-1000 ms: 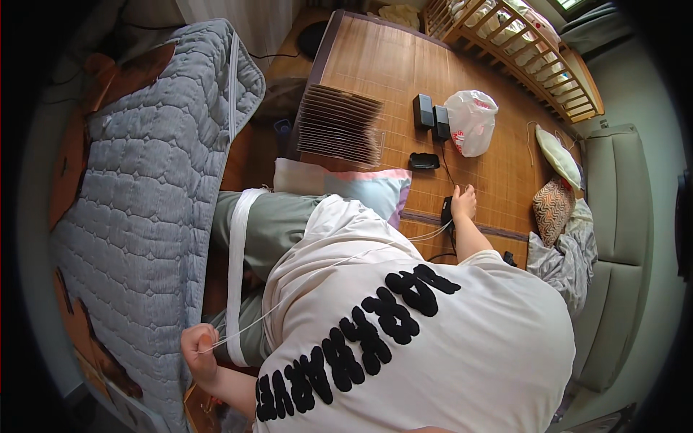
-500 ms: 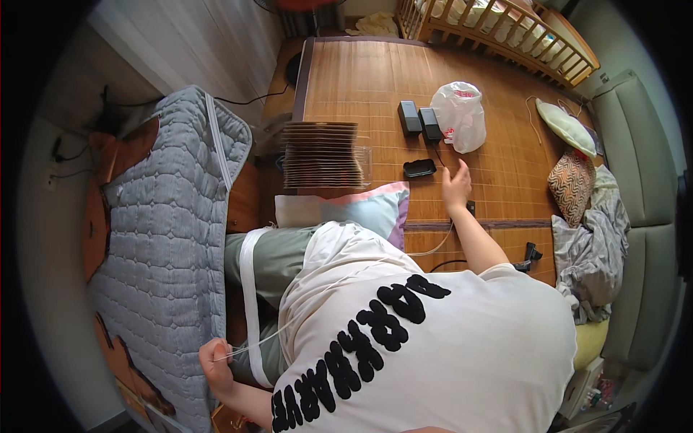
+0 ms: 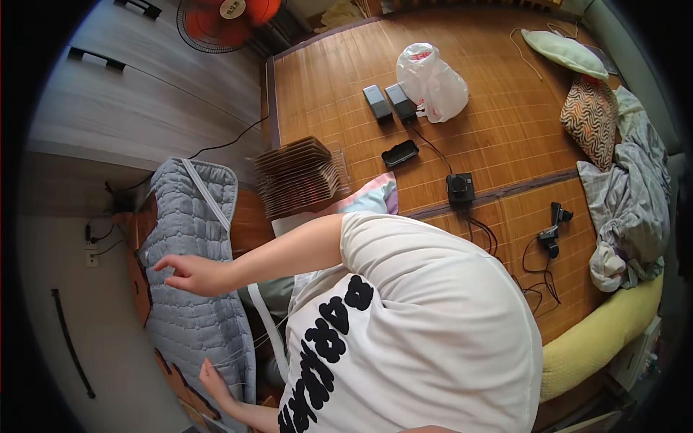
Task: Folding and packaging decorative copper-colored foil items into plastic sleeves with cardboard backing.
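My left hand (image 3: 211, 375) is low at the left, its fingers pinched around a thin white cord (image 3: 254, 336) that runs back toward my lap. Above it, my right hand (image 3: 189, 274) reaches across with nothing in it, thumb and fingers apart. Both hands are over or beside the grey quilted cover (image 3: 195, 206); whether they touch it I cannot tell. A white band (image 3: 266, 325) crosses near my green trousers (image 3: 278, 294).
A rack of thin brown sheets (image 3: 299, 177) stands on the bamboo mat (image 3: 325, 79). Beyond are two dark boxes (image 3: 377, 102), a white plastic bag (image 3: 437, 86), a black tray (image 3: 400, 153) and a cabled black device (image 3: 460, 188). A fan (image 3: 231, 22) stands at the far left.
My right hand has swung from the mat on the right to above the quilted cover. My left hand keeps the cord pinched. The view has turned, showing the fan and the black device.
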